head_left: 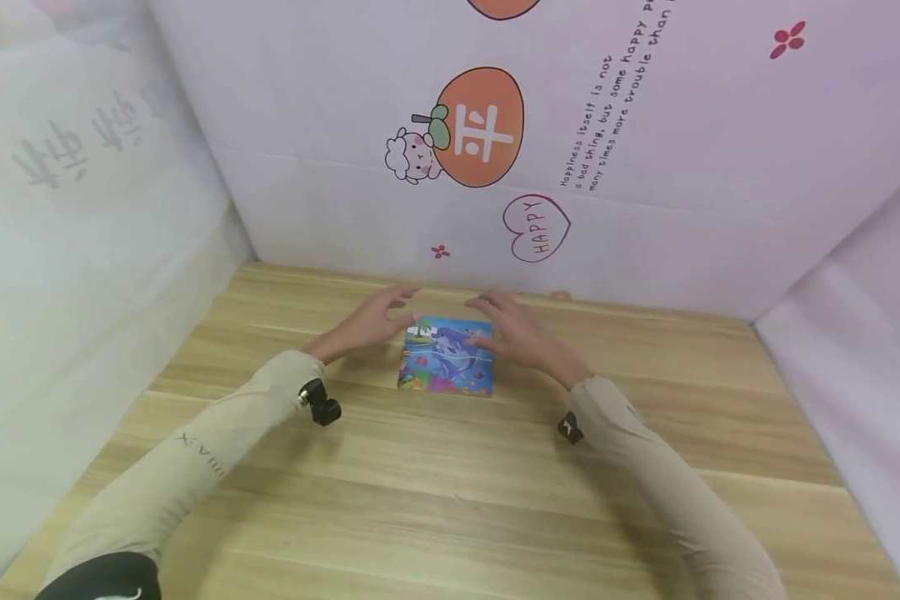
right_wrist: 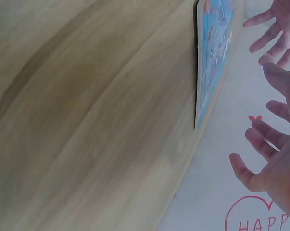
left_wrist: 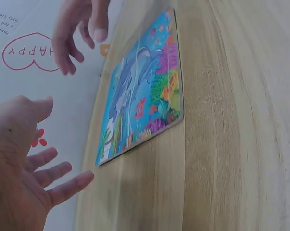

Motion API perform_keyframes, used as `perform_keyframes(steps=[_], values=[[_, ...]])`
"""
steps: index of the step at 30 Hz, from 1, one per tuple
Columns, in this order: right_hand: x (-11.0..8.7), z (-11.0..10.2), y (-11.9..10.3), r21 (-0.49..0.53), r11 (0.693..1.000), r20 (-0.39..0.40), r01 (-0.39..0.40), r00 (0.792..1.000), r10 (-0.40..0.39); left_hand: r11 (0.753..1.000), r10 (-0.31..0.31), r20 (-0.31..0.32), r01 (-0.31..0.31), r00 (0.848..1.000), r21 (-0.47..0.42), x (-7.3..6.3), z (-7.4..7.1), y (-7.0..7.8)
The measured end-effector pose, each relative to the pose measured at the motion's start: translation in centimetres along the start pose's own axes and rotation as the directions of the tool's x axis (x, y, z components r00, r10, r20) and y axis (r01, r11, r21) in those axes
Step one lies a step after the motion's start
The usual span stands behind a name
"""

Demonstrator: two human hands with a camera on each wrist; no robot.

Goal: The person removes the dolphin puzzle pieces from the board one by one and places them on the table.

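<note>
From the head camera, I note a thin, roughly square board [head_left: 450,362] printed with a blue dolphin and sea scene, lying flat on a pale wood-grain tabletop [head_left: 450,492], near the foot of a white wall sheet [head_left: 307,108] with cartoon prints. The person's bare left hand [head_left: 367,325] is at the board's left far corner, the bare right hand [head_left: 525,335] at its right far side. Both reach in from long beige sleeves [head_left: 225,433], with a small black device [head_left: 321,405] at the left wrist and a second [head_left: 570,427] at the right. On the wall sheet I record an orange round fruit print [head_left: 483,129] and a red heart outline [head_left: 537,228] lettered HAPPY.

From the left wrist camera, the left hand has its fingers spread wide, thumb well apart from them, and holds nothing; a gap of tabletop separates it from the board. The right hand is across from it, fingers loosely bent, near the board's far side.

From the right wrist camera, the right hand's fingers are parted and gently curved, holding nothing, apart from the board. The board's pale edge is seen side-on, flat against the tabletop.
</note>
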State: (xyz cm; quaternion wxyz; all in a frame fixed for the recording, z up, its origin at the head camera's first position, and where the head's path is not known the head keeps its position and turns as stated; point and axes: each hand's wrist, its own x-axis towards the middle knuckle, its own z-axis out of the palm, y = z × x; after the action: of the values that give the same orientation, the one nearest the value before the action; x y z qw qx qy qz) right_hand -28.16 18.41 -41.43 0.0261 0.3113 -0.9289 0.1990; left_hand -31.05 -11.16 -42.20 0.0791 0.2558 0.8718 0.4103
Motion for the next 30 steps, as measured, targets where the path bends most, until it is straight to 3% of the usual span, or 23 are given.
perform_keyframes(steps=[12,16,18,22,30], values=[[1.2,0.9,-0.2,0.1,0.993,0.07,-0.067,0.996,0.06,0.983,-0.169,-0.016,0.167,0.985,-0.079,-0.9,0.0,1.8],[1.8,1.1,-0.6,0.108,0.99,0.131,-0.088,0.989,0.073,0.939,-0.281,0.049,0.285,0.958,-0.192,-0.5,0.1,1.9],[2.1,1.4,-0.9,0.107,0.989,0.164,-0.1,0.983,0.081,0.881,-0.348,0.105,0.363,0.932,-0.303,-0.2,0.1,1.8],[2.7,2.5,-1.5,0.13,0.982,0.211,-0.136,0.972,0.107,0.726,-0.463,0.188,0.492,0.866,-0.481,0.4,-0.3,1.6],[3.2,4.0,-2.4,0.178,0.965,0.18,-0.192,0.971,0.16,0.477,-0.596,0.287,0.618,0.75,-0.625,1.5,-0.6,1.0]])
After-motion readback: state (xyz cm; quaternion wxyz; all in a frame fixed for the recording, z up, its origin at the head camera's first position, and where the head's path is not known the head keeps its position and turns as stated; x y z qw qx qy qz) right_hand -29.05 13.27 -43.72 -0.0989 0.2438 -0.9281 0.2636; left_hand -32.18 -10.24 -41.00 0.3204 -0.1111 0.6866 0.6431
